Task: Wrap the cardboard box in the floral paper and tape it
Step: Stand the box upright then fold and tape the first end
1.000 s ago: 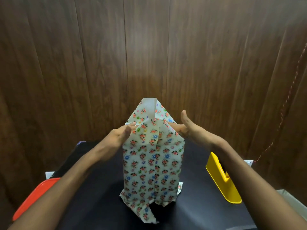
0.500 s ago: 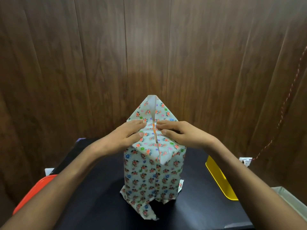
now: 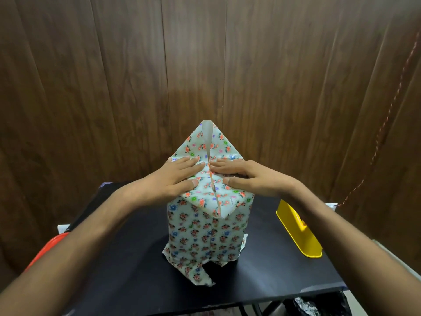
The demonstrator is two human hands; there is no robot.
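Note:
The box stands upright in the middle of the black table (image 3: 127, 277), fully covered by floral paper (image 3: 205, 233); no cardboard shows. My left hand (image 3: 175, 179) lies flat on the left side flap on top of the box. My right hand (image 3: 241, 176) lies flat on the right side flap, fingertips almost meeting the left ones at the centre seam. Behind the hands a pointed triangular flap (image 3: 206, 142) stands up. A smaller triangular flap (image 3: 224, 206) hangs over the front top edge. Loose paper sticks out at the box's base.
A yellow tape dispenser (image 3: 298, 231) sits on the table's right side. An orange-red object (image 3: 45, 249) pokes out at the left edge. A dark wood-panel wall stands close behind, and a red-white cord (image 3: 385, 128) hangs at the right.
Both hands came in from the box's sides and pressed the two side flaps flat onto the top. The rear flap now stands as a sharper point.

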